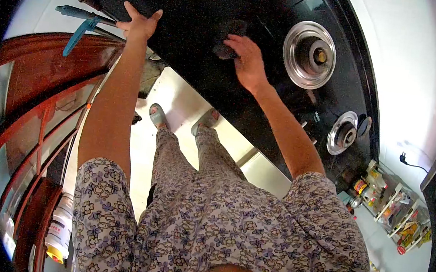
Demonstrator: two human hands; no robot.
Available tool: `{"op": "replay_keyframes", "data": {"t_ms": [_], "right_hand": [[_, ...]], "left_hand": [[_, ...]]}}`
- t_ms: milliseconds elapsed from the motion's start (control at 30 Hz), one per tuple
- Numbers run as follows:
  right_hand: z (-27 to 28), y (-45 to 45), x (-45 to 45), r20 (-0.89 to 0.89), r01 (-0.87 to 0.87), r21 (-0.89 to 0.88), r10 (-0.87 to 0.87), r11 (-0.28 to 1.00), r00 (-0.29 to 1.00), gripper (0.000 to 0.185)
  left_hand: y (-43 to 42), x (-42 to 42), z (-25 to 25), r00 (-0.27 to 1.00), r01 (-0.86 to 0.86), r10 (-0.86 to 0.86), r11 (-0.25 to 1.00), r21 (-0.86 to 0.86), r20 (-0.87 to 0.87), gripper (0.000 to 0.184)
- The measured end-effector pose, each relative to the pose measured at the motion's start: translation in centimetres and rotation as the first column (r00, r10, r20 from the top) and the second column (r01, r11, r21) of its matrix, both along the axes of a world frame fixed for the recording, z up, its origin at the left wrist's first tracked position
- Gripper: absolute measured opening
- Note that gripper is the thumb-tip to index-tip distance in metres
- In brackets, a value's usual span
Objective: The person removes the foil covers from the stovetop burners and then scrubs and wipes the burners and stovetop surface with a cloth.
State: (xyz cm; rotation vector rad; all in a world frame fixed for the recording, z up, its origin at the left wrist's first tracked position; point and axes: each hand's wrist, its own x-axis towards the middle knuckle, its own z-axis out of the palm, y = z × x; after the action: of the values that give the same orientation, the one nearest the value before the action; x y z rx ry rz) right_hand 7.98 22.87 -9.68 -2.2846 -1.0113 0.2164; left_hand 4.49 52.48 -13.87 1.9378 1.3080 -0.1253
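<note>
My left hand (140, 24) rests at the left end of the black glass cooktop (187, 34), its fingers spread and nothing seen in them. Beside it are a dark-handled tool (90, 1) and a grey-blue handle (75, 12) with a blue strap (79, 36) hanging from it. My right hand (247, 62) presses its fingertips on a dark cloth (224, 50) lying against the cooktop. The cloth nearly blends into the black surface, so its full outline is hard to make out. To the right of that hand sits the larger metal burner (309, 55).
A smaller burner (342, 133) lies further right. Bottles and jars fill a white rack (396, 209) against the wall. On the left stands a reddish-brown wooden cabinet (21, 95) with a white bottle (59, 231) in it. A black plug (403, 157) hangs by the wall.
</note>
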Motion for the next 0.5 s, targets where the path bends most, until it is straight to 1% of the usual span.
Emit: {"op": "replay_keyframes", "data": {"t_ms": [33,100,133,200,233,267,300,333,400,467,500], "right_hand": [[0.7,0.2,-0.6,-0.031,-0.036,0.003,0.036,0.999,0.999,0.052],[1.4,-0.1,-0.1,-0.209,0.156,0.105,-0.131,0.982,0.969,0.043],[2.0,-0.4,0.2,-0.306,0.254,0.141,-0.201,0.957,0.930,0.039],[4.4,-1.4,2.1,-0.561,0.500,0.195,-0.322,0.844,0.763,0.035],[3.7,-2.9,3.7,-0.470,0.481,0.160,-0.362,0.862,0.805,0.038],[0.4,-5.6,5.1,-0.428,0.409,0.258,-0.276,0.876,0.861,0.046],[0.0,-5.6,4.4,-0.104,0.298,0.098,-0.288,0.950,0.952,0.048],[-0.1,-5.4,3.3,0.226,0.235,-0.099,-0.208,0.967,0.952,0.051],[-1.2,-4.5,0.4,0.164,0.266,-0.033,-0.257,0.963,0.952,0.055],[-1.2,-2.8,-2.6,0.119,0.214,0.037,-0.217,0.976,0.969,0.055],[-0.8,-2.1,-4.3,0.126,0.216,0.017,-0.216,0.976,0.968,0.054]], "left_hand": [[0.2,0.0,-0.3,1.000,0.003,-0.003,1.000,-0.001,0.015,0.111],[0.4,0.0,-1.1,0.999,0.012,-0.012,1.000,0.004,0.049,0.111],[0.6,-0.2,-1.6,0.998,0.013,-0.013,1.000,0.007,0.061,0.111],[1.0,-0.1,-1.7,0.999,0.044,-0.044,0.999,0.027,-0.005,0.111],[1.1,0.0,-1.5,0.997,0.063,-0.061,0.997,0.036,-0.037,0.111],[1.0,-0.1,-1.2,0.998,0.051,-0.049,0.998,0.029,-0.041,0.111],[1.0,0.0,-0.9,0.998,0.040,-0.039,0.999,0.023,-0.042,0.111],[0.7,0.0,-0.7,0.999,0.035,-0.034,0.999,0.015,-0.040,0.111],[0.9,-0.1,-1.0,1.000,0.023,-0.023,1.000,0.004,0.013,0.111],[0.9,-0.2,-1.7,0.997,0.010,-0.010,1.000,-0.009,0.074,0.110],[1.0,-0.2,-2.2,0.997,0.022,-0.023,1.000,0.003,0.069,0.110]]}}
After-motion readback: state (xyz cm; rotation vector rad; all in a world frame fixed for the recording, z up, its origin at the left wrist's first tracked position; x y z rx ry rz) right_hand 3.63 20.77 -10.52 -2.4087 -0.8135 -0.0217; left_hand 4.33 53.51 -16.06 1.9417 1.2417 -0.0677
